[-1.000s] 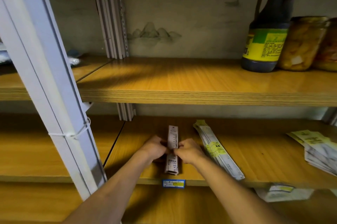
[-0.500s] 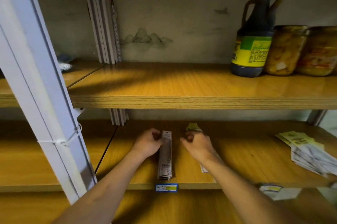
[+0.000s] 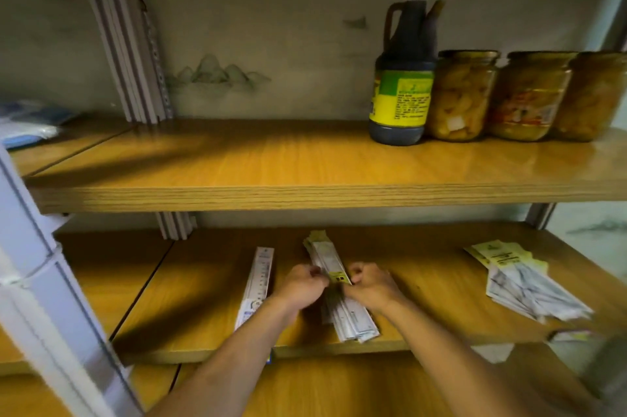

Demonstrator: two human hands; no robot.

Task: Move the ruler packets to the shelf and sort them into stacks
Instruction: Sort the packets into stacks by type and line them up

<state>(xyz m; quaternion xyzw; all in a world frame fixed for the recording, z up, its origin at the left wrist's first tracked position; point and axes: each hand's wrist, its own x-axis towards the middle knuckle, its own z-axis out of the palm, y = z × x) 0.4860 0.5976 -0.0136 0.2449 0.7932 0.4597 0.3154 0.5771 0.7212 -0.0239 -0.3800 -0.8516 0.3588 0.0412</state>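
On the lower wooden shelf lies a narrow stack of white ruler packets, pointing front to back. Just to its right lies a second, thicker stack of ruler packets with yellow labels. My left hand and my right hand sit on either side of this second stack with curled fingers, pinching its edges near the yellow label. A third, fanned pile of packets rests at the shelf's right end.
The upper shelf carries a dark sauce bottle and three jars of preserved food at the right. A grey metal upright stands at the left front. More packets show below the shelf's right edge.
Both hands left the narrow white stack and moved right onto the thicker yellow-labelled stack, which now lies straighter. The view shifted right and down.
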